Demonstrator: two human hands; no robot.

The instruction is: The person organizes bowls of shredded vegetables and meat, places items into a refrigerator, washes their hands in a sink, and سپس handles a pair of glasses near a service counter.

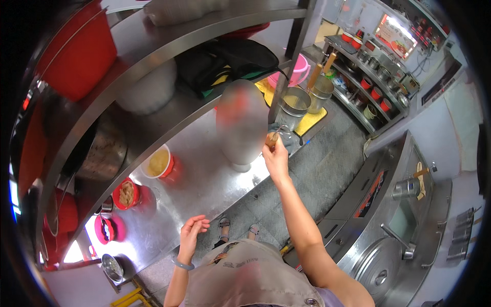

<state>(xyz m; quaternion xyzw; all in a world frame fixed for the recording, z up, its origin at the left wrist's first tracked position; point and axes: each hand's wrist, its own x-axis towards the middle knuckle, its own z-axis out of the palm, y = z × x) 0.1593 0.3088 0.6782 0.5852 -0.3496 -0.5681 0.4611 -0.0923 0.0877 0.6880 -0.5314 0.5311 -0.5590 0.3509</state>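
My right hand [276, 157] is closed around the wooden handle [272, 139] of a utensil with a metal hook at its end, over the right side of the steel counter [191, 192]. The utensil's other end cannot be made out. Beside it, a blurred grey oval hides what is behind; a small round metal base shows below. My left hand [193, 230], a bracelet at its wrist, is empty with loosely curled fingers near the counter's front edge. To its upper left are a red-and-white tub of yellowish food [157, 163] and a red container of pale strips [127, 193].
Steel shelving [168, 111] overhangs the counter. Deep metal strainers [295, 101] with wooden handles stand near a yellow cloth [312, 121] and a pink bucket [301, 71]. A steel bowl [112, 268] sits at the counter's left end. Behind on the right, a lidded pot [378, 268] occupies the cooking station.
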